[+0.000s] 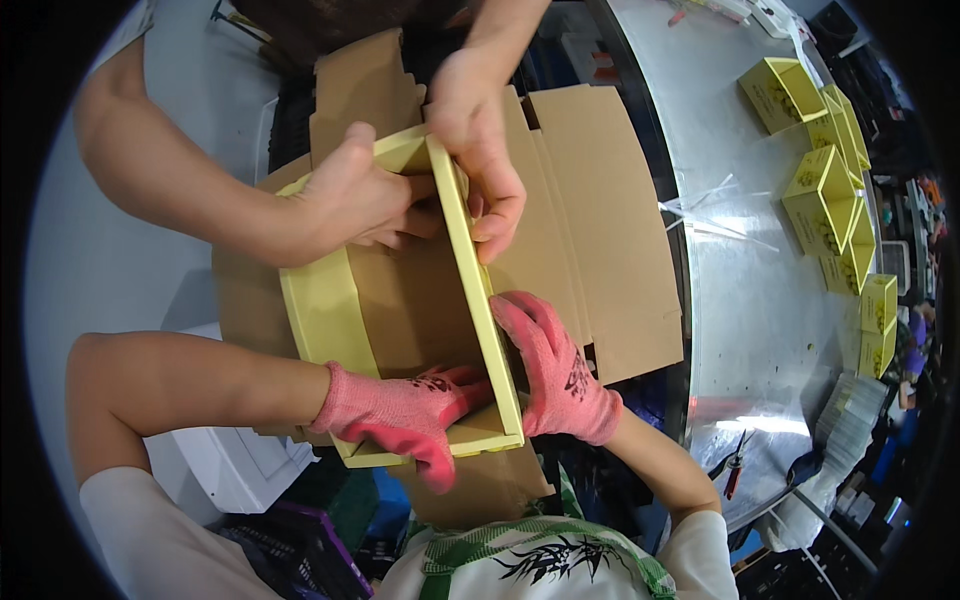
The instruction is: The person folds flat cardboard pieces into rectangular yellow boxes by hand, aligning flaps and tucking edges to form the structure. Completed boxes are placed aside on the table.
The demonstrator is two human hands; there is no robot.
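A long yellow cardboard box (pixel 318 300) with an open top lies tilted on brown cardboard. Brown board shows inside it; I cannot tell whether that is its own base. My left hand (pixel 405 408), in a pink glove, reaches into the near end, its fingers toward the right wall and its thumb over the near wall. Outside that right wall, my gloved right hand (pixel 560 375) rests with fingers stretched along it. At the far end a co-worker's bare left hand (pixel 365 195) is inside the box. The co-worker's other hand (pixel 478 130) holds the right wall's rim.
Brown carton flaps (pixel 600 220) spread around the box. On the right, a metal table (pixel 735 330) carries several small yellow boxes (pixel 825 205), white strips (pixel 722 215), pliers (pixel 736 470) and clear plastic packs (pixel 850 415). A white container (pixel 240 470) stands at lower left.
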